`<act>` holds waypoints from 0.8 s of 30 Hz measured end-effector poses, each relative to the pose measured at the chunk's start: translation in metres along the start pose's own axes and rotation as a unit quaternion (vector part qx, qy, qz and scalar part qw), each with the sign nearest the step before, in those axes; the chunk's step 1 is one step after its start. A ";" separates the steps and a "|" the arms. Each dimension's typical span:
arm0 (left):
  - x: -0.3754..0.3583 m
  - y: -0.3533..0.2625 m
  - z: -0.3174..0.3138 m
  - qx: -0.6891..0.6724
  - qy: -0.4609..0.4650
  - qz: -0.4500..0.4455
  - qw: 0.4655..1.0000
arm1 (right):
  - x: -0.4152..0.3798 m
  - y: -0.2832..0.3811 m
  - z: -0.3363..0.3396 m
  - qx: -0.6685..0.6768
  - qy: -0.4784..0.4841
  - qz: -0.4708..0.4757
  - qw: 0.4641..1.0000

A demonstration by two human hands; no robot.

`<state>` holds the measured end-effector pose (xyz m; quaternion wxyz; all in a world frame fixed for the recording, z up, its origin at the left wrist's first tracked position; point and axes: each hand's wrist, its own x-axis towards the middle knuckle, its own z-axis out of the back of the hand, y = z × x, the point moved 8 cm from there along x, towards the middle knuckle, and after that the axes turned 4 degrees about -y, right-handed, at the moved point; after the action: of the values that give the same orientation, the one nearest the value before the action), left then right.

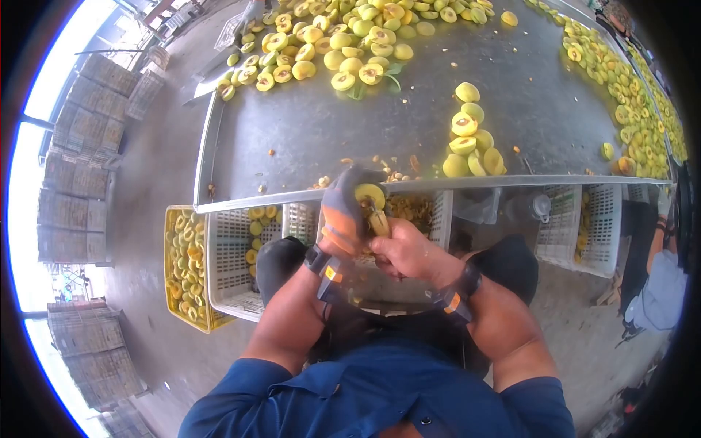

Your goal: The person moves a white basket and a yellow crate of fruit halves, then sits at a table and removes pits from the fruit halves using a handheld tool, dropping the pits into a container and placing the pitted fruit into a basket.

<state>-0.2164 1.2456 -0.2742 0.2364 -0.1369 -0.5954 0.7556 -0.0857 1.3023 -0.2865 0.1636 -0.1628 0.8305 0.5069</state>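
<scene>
My left hand (342,213), in a grey and orange glove, is closed around a yellow peach half (371,193) just off the table's front edge. In my bare right hand (410,250) is a small tool with a yellowish handle (379,223), its upper end up against the peach half. Its working tip is hidden. Beyond my hands, a short row of peach halves (467,146) lies by the table edge. Small pits and scraps (394,177) are scattered nearer to me.
A large heap of peach halves (343,44) covers the far side of the metal table (307,139). Below stand a yellow crate (172,288) and white crates (226,281). More peaches (621,95) line the right side, where another person (657,288) is at work.
</scene>
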 end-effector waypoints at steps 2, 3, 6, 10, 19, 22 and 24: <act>-0.004 -0.024 -0.002 0.065 0.007 -0.076 0.995 | -0.002 0.003 -0.002 -0.032 -0.014 0.009 0.999; -0.007 -0.036 -0.005 0.087 0.016 -0.105 0.990 | -0.004 0.002 -0.006 -0.019 0.000 -0.003 1.000; -0.009 -0.057 -0.012 0.089 0.054 -0.133 0.986 | -0.011 0.000 -0.014 0.029 0.046 -0.030 0.998; -0.007 -0.070 -0.002 0.173 0.024 -0.202 0.964 | -0.014 0.004 -0.014 0.067 0.076 -0.052 0.994; 0.013 0.001 0.089 0.075 -0.206 -0.009 0.976 | -0.031 0.007 -0.024 0.025 0.095 -0.007 0.995; -0.007 0.010 0.170 0.016 -0.300 0.059 0.952 | -0.022 -0.024 -0.006 -0.110 0.026 0.008 0.994; -0.022 0.013 0.230 0.221 -0.321 0.027 0.921 | -0.005 -0.059 0.013 -0.228 -0.030 -0.049 0.972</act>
<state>-0.3128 1.0399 -0.2298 0.0367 0.1526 -0.4533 0.8775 -0.0539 1.2891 -0.3364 0.1718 -0.2209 0.6791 0.6786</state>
